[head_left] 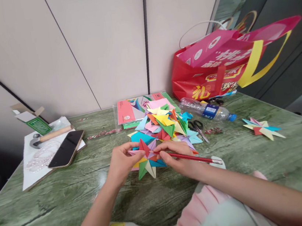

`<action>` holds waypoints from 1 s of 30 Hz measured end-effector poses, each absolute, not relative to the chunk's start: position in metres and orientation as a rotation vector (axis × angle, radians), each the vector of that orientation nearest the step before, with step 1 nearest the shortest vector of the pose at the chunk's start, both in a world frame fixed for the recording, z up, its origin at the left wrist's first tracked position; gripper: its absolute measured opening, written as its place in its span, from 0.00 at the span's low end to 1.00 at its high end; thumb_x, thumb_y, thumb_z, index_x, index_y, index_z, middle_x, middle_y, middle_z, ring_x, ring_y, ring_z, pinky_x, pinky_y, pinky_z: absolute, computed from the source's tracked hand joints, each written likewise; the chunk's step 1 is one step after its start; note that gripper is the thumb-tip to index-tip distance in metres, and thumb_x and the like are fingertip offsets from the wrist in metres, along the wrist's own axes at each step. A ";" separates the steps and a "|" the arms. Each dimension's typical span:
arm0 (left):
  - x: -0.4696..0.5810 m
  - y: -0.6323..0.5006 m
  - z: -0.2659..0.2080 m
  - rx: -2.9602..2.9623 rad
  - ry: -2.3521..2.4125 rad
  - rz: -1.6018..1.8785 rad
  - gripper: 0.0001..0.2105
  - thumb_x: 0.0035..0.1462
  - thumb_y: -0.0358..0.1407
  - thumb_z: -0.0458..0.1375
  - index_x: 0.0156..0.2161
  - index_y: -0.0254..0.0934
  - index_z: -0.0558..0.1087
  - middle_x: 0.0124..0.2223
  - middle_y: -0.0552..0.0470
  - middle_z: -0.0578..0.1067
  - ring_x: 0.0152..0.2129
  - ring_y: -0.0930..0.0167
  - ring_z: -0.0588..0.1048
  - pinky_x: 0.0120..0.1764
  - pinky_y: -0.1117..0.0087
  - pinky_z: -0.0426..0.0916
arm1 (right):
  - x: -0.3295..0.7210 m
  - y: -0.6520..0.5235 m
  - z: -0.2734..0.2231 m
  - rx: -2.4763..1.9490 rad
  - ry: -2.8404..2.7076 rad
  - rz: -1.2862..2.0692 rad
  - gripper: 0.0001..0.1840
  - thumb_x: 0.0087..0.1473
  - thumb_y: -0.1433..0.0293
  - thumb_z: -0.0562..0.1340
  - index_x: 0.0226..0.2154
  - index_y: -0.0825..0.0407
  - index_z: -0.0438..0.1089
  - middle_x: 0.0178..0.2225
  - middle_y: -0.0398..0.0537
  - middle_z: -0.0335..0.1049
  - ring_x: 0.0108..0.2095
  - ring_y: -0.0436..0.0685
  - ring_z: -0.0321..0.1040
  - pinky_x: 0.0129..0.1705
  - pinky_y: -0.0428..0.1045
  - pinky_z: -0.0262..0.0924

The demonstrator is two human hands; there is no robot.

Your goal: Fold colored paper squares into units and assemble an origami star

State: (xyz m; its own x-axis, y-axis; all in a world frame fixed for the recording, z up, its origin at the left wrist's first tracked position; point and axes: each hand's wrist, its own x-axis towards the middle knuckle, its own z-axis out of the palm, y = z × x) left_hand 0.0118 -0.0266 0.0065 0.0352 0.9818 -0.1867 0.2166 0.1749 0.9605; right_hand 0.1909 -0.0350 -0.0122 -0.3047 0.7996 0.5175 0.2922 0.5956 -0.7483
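My left hand (125,160) is closed on a multicoloured folded-paper star (150,165), its thumb and fingers pinching the upper left points. In my right hand (180,157) is a red pencil (192,156), its eraser end pointing right and its tip directed at the star's middle. Whether the tip touches the paper I cannot tell. Behind both hands lies a heap of folded paper pieces (165,120) in many colours. Another paper star (262,128) rests apart on the right side of the table.
Scissors (197,126) and a plastic bottle (209,109) lie right of the heap. A packet of coloured paper (130,112) sits behind it. At left are a phone (66,149), a hammer (52,135), a bead string (41,157) and a green box (39,124). A red bag (212,71) stands at back right.
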 end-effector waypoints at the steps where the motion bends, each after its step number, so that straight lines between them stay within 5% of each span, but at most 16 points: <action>1: 0.012 -0.027 0.006 1.251 1.404 0.920 0.18 0.36 0.40 0.64 0.35 0.32 0.73 0.23 0.50 0.76 0.18 0.69 0.74 0.17 0.75 0.64 | 0.191 -0.035 -0.012 -0.882 -1.866 0.670 0.09 0.50 0.74 0.54 0.33 0.51 0.68 0.26 0.44 0.74 0.27 0.50 0.71 0.31 0.44 0.65; 30: 0.010 -0.026 0.003 1.271 1.400 0.930 0.17 0.38 0.39 0.63 0.35 0.31 0.74 0.22 0.50 0.76 0.18 0.70 0.73 0.18 0.76 0.64 | 0.194 -0.033 -0.019 -0.860 -1.893 0.679 0.08 0.50 0.73 0.55 0.32 0.51 0.68 0.26 0.43 0.72 0.27 0.49 0.69 0.29 0.44 0.62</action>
